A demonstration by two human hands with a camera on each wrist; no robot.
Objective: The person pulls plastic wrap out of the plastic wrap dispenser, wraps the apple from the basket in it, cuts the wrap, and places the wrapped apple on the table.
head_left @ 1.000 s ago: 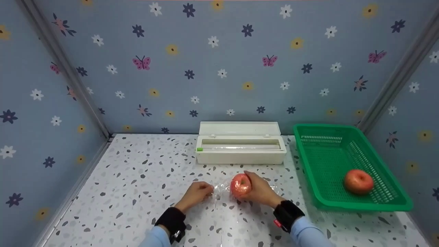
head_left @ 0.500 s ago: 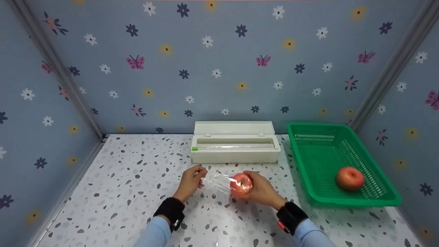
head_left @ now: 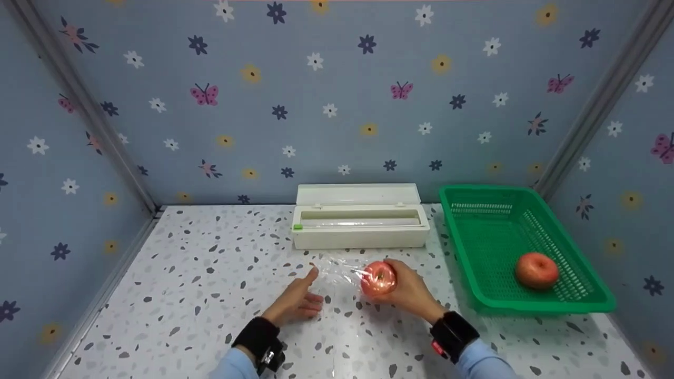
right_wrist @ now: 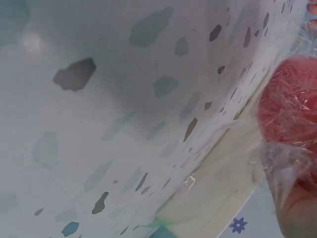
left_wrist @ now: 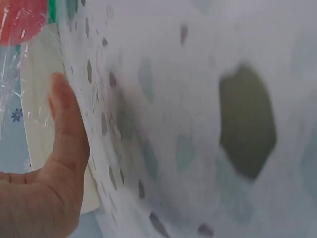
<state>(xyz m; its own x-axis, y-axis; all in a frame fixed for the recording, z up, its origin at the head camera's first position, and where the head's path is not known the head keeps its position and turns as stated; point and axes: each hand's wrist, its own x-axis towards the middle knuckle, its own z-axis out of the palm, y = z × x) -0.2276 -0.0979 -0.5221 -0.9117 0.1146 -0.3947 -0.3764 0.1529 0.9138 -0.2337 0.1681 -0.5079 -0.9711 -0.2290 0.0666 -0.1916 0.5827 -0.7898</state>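
My right hand grips a red apple above the table, thumb and fingers curled round its right side. Clear cling film covers the apple, and a loose end stretches out toward the left. Beside that loose end is my left hand, its thumb raised and its fingers spread apart from the thumb, with nothing visibly held. The right wrist view shows the wrinkled film on the apple and over part of the hand. In the left wrist view, film hangs near the thumb; whether they touch I cannot tell.
Behind the hands stands a white cling film dispenser, lid up, with a film roll inside. To the right sits a green basket holding another apple. Patterned walls enclose the speckled table at the back and sides.
My left hand pulled the film out leftward from the apple, then its fingers let go and spread. My right hand keeps its grip on the apple, which has shifted slightly right.
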